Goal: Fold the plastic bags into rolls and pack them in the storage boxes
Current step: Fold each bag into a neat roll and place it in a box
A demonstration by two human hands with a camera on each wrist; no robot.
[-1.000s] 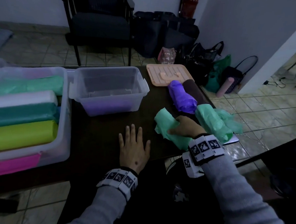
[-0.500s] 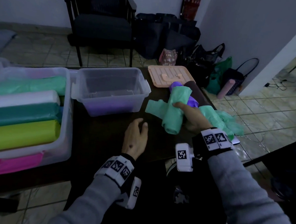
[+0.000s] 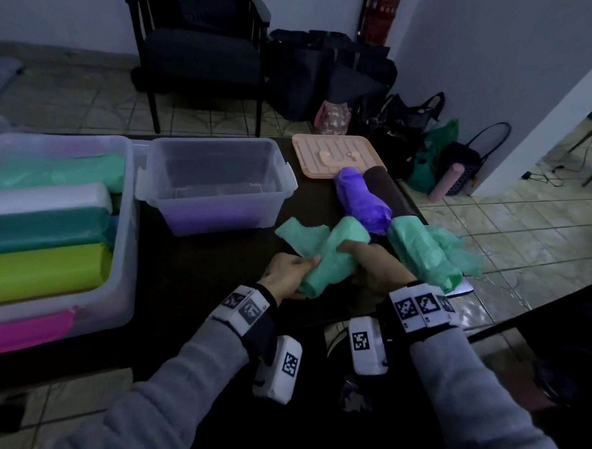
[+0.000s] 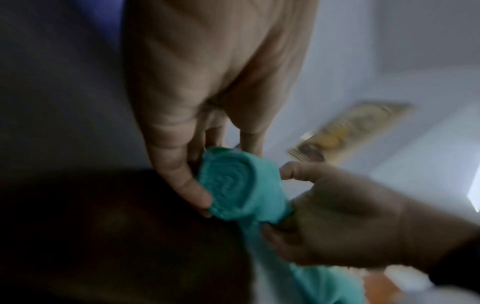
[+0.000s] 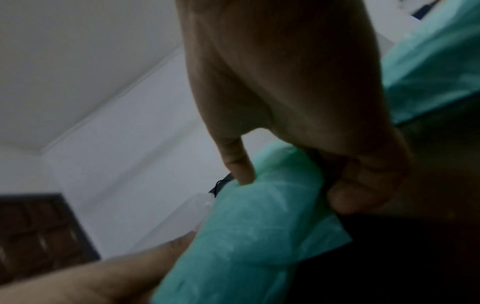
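Both hands grip green roll (image 3: 327,260) — apparently lifted.

No words, brand names or numbers could be read anywhere. The only signs were black-and-white square code markers: a row of them on the left wristband (image 3: 244,305), another row on the right wristband (image 3: 420,306), and one each on the white camera block under the left wrist (image 3: 289,364) and the one under the right wrist (image 3: 362,341). The red cylinder (image 3: 381,14) by the far wall bore a label, too blurred to make out.
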